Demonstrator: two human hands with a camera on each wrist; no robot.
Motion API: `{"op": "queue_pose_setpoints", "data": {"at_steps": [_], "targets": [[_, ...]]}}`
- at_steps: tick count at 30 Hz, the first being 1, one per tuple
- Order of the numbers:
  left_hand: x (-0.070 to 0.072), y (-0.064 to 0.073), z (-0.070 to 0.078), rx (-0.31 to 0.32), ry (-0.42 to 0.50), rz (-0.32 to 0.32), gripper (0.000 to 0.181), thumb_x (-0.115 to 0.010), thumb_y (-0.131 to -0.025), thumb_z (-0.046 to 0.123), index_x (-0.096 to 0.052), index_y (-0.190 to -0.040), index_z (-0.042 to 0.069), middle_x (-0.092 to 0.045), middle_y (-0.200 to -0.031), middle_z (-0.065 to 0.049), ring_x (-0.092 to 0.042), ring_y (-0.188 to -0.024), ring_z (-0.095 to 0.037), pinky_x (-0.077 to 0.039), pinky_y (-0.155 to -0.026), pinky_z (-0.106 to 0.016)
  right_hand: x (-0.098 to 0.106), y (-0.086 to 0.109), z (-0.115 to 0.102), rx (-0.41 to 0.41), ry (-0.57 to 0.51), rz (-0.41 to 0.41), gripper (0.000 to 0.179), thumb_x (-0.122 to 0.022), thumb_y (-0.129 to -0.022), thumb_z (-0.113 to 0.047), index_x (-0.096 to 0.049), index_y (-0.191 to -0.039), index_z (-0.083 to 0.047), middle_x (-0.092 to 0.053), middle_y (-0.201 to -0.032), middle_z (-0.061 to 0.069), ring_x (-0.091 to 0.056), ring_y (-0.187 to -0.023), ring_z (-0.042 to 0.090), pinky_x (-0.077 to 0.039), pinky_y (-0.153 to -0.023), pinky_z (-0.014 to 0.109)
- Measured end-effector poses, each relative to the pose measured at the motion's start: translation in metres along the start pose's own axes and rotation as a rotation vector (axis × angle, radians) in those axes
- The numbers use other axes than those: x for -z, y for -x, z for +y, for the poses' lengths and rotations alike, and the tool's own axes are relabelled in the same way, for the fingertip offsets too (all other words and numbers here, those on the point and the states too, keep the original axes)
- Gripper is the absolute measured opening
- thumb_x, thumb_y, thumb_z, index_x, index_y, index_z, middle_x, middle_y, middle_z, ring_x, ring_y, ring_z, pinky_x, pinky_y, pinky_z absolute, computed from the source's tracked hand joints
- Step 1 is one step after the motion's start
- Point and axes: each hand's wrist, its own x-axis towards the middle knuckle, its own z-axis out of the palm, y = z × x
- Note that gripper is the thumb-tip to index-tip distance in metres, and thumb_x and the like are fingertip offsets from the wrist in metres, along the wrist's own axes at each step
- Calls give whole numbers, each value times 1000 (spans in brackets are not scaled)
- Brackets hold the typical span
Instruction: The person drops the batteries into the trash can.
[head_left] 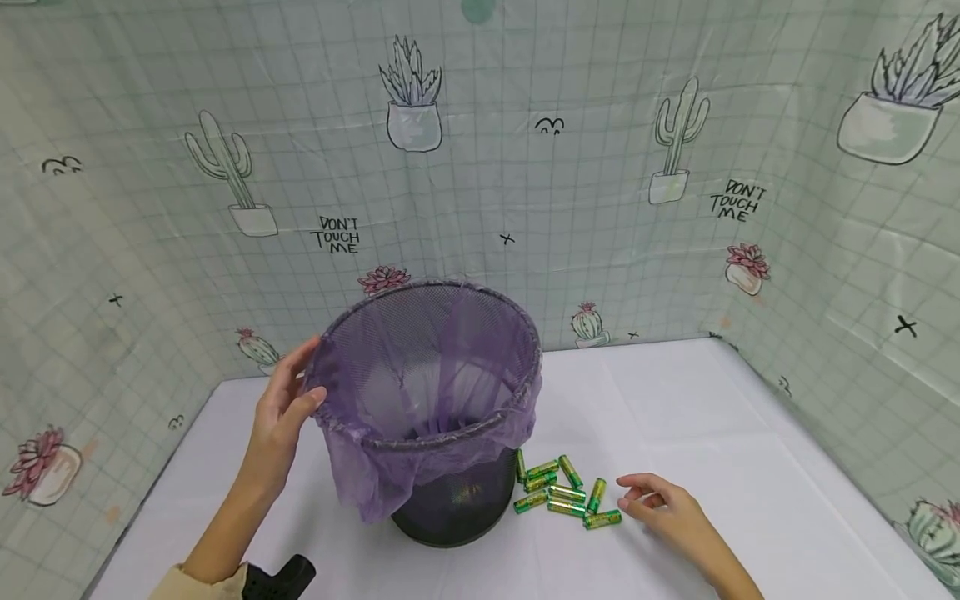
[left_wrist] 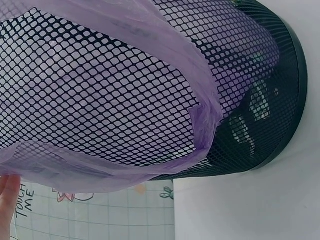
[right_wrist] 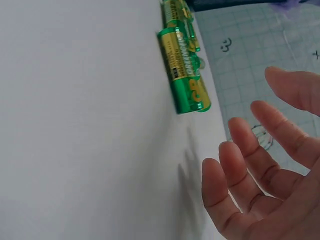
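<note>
A black mesh wastebasket (head_left: 457,510) stands on the white surface, lined with a thin purple bag (head_left: 390,483) folded over its rim. At the rim's left side my left hand (head_left: 276,421) grips the edge, thumb on the near side. In the left wrist view, the mesh wall (left_wrist: 100,95) fills much of the frame, with my fingers (left_wrist: 7,200) at the lower left. Several green and yellow batteries (head_left: 566,507) lie right of the wastebasket's base. Beside them, my right hand (head_left: 666,510) holds nothing; its relaxed fingers (right_wrist: 215,182) are apart from the nearest battery (right_wrist: 181,70).
The white tabletop (head_left: 637,400) extends around the wastebasket. A pale green gridded cloth (head_left: 480,192) with cactus drawings encloses the back and sides. A black strap piece (head_left: 281,577) sits at my left wrist.
</note>
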Motion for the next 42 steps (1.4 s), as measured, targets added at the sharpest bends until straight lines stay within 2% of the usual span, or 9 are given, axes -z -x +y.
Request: {"op": "queue_pose_setpoints", "data": {"at_steps": [4, 12, 19, 34, 42], "targets": [[0, -1, 0, -5, 9, 6, 55, -42, -89, 8, -33, -143, 11, -39, -134, 5, -42, -115, -10, -36, -87, -14, -5, -2, 10, -5, -22, -12, 40, -66, -84, -24, -60, -116, -1, -57, -94, 6, -51, -67, 7, -45, -58, 22], [-1, -1, 0, -8, 28, 1, 55, -41, -89, 8, -33, -143, 12, -39, -135, 4, -41, -117, -10, -36, -88, -15, -8, 1, 17, -16, 65, 18, 34, -71, -79, -22, -66, -108, -5, -61, -91, 1, -49, -72, 5, -41, -63, 21], [0, 0, 1, -8, 29, 7, 55, -41, -88, 9, -34, -143, 12, -39, -136, 3, -42, -117, -10, -36, -89, -15, -8, 2, 17, -4, 106, 31, 30, -72, -78, -19, -68, -105, -7, -61, -91, 0, -49, -73, 3, -41, -66, 20], [0, 0, 1, -5, 14, 0, 56, -41, -89, 9, -33, -144, 13, -38, -135, 3, -41, -117, -11, -36, -88, -15, -14, 0, 16, 29, 181, 45, 24, -73, -75, -17, -71, -97, -8, -58, -85, -2, -45, -69, 3, -38, -62, 20], [1, 1, 0, -7, 13, -4, 56, -41, -89, 8, -32, -144, 12, -37, -136, 4, -40, -118, -10, -36, -88, -14, -16, 1, 15, 13, 192, 36, 20, -73, -75, -13, -70, -94, -8, -55, -85, -2, -44, -69, 6, -37, -62, 21]]}}
